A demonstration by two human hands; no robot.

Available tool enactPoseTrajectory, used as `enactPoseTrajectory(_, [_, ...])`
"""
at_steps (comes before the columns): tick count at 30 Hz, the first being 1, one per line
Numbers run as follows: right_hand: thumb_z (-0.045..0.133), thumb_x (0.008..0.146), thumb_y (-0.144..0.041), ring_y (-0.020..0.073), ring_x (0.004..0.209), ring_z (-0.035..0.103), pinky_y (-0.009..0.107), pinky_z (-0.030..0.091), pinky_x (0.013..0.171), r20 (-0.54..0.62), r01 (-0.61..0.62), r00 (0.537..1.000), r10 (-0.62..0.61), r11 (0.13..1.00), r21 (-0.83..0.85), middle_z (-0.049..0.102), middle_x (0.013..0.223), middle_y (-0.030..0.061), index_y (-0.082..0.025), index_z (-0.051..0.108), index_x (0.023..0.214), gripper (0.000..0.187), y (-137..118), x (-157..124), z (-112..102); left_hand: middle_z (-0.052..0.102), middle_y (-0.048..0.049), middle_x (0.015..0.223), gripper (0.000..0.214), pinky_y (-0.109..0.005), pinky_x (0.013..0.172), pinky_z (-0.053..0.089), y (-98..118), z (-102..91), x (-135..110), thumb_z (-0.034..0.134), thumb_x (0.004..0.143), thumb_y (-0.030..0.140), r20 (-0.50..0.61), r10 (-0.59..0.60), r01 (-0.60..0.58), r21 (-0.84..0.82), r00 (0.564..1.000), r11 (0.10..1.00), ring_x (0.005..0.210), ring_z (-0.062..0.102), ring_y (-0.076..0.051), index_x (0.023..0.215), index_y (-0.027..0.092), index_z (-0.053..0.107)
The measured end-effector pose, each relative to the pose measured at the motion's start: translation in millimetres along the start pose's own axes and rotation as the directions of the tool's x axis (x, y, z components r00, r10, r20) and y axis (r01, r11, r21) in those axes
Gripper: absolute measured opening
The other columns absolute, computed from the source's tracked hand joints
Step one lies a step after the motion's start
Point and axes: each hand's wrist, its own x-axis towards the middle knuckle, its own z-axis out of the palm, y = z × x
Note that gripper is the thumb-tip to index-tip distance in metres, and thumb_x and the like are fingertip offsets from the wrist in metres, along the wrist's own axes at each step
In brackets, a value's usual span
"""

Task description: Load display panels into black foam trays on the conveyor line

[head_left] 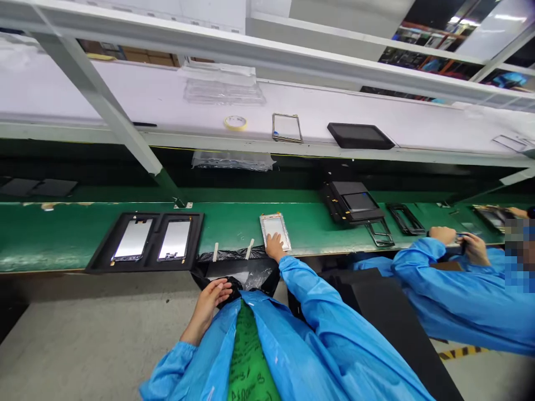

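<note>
My right hand lies on the lower part of a white-faced screen panel on the green bench, its fingers stretched out over the surface. The panel has a silvery edge and small orange tabs at its top. Low in front of my body, my left hand is open and holds nothing, the fingers slightly bent. It is near a black plastic bag fixed to the bench edge with pale tape strips. Left of the panel, a black foam tray carries two screens, one screen and another screen.
To the right stand stacked black trays and thin black frames. A co-worker's hands work at the far right. On the shelf above are a tape roll, a frame and a black tray. A slanted post rises left.
</note>
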Motion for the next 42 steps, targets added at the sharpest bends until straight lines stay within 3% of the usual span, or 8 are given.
enactPoseTrajectory(9, [0.055, 0.085, -0.011, 0.0458, 0.151, 0.02, 0.064, 0.036, 0.108, -0.003, -0.127, 0.992, 0.128, 0.991, 0.036, 0.017, 0.162, 0.0336, -0.012, 0.033, 0.153, 0.072, -18.5, 7.0, -10.6, 0.078, -0.0131, 0.097, 0.052, -0.031, 0.076, 0.058, -2.4, -4.6, 2.6, 0.088, 0.062, 0.041, 0.003, 0.011, -0.011, -0.032, 1.0, 0.999, 0.083, 0.074, -0.021, 0.101, 0.012, 0.07])
enactPoseTrajectory(15, [0.039, 0.094, -0.01, 0.0461, 0.146, 0.033, 0.067, 0.042, 0.101, -0.117, -0.127, 0.985, 0.127, 0.992, 0.0, 0.023, 0.155, 0.043, 0.0, 0.026, 0.156, 0.065, -40.0, -10.2, -17.3, 0.079, -0.0123, 0.096, 0.036, -0.029, 0.076, 0.058, -0.8, -8.1, 1.4, 0.083, 0.072, 0.033, -0.011, 0.016, -0.016, -0.045, 1.0, 0.999, 0.082, 0.074, -0.02, 0.099, 0.013, 0.07])
enactPoseTrajectory(21, [0.033, 0.094, -0.008, 0.0339, 0.118, 0.065, 0.044, 0.054, 0.093, -0.232, -0.09, 0.969, 0.089, 0.996, 0.006, 0.054, 0.133, 0.0396, 0.004, 0.034, 0.15, 0.057, -3.5, -32.2, -62.5, 0.078, -0.0111, 0.096, 0.026, -0.028, 0.076, 0.056, 2.3, -4.7, 14.0, 0.078, 0.08, 0.028, 0.049, -0.007, 0.01, -0.055, 0.999, 0.998, 0.081, 0.074, -0.019, 0.1, 0.014, 0.069])
enactPoseTrajectory(25, [0.028, 0.092, -0.003, 0.0297, 0.1, 0.072, 0.04, 0.056, 0.086, -0.287, -0.1, 0.952, 0.103, 0.995, 0.025, 0.071, 0.108, 0.0281, -0.002, 0.035, 0.15, 0.058, 14.0, -68.2, -86.3, 0.075, -0.0193, 0.107, 0.037, -0.035, 0.081, 0.056, 7.6, 27.8, 35.3, 0.078, 0.082, 0.032, 0.19, -0.069, 0.083, -0.066, 0.979, 0.994, 0.088, 0.074, -0.024, 0.11, 0.012, 0.067])
enactPoseTrajectory(29, [0.031, 0.095, -0.007, 0.0291, 0.104, 0.071, 0.04, 0.056, 0.087, -0.332, 0.131, 0.938, -0.103, 0.989, 0.062, 0.07, 0.115, 0.0257, -0.008, 0.037, 0.152, 0.057, -19.6, -129.6, -66.7, 0.061, -0.0206, 0.139, 0.057, -0.045, 0.089, 0.055, 13.7, 80.9, 56.8, 0.068, 0.089, 0.047, 0.332, -0.115, 0.167, -0.133, 0.936, 0.977, 0.11, 0.069, -0.03, 0.139, 0.022, 0.055])
enactPoseTrajectory(32, [0.044, 0.099, -0.022, 0.0325, 0.13, 0.056, 0.045, 0.051, 0.102, -0.346, 0.441, 0.855, -0.387, 0.893, 0.092, 0.056, 0.142, 0.0243, -0.012, 0.042, 0.151, 0.053, -44.7, -167.9, -48.1, 0.064, -0.0149, 0.138, 0.052, -0.04, 0.098, 0.052, 18.0, 98.6, 64.2, 0.064, 0.093, 0.044, 0.409, -0.048, 0.173, -0.275, 0.911, 0.946, 0.117, 0.066, -0.028, 0.14, 0.023, 0.056])
enactPoseTrajectory(35, [0.068, 0.09, -0.043, 0.0357, 0.141, 0.039, 0.052, 0.043, 0.112, -0.336, 0.689, 0.7, -0.63, 0.72, 0.084, 0.04, 0.157, 0.0188, -0.017, 0.047, 0.148, 0.067, -45.6, -184.7, -47.3, 0.07, -0.0154, 0.128, 0.049, -0.038, 0.099, 0.052, 23.1, 84.8, 63.0, 0.057, 0.096, 0.042, 0.414, -0.044, 0.195, -0.33, 0.909, 0.924, 0.114, 0.067, -0.028, 0.138, 0.016, 0.057])
enactPoseTrajectory(42, [0.076, 0.078, -0.06, 0.028, 0.123, 0.048, 0.046, 0.044, 0.105, -0.3, 0.867, 0.493, -0.817, 0.489, 0.092, 0.05, 0.144, 0.015, -0.024, 0.058, 0.138, 0.072, -35.7, -184.0, -55.2, 0.072, -0.0182, 0.116, 0.06, -0.041, 0.089, 0.056, 23.1, 37.5, 39.6, 0.053, 0.098, 0.046, 0.479, -0.115, 0.298, -0.327, 0.87, 0.897, 0.093, 0.072, -0.028, 0.145, 0.009, 0.049])
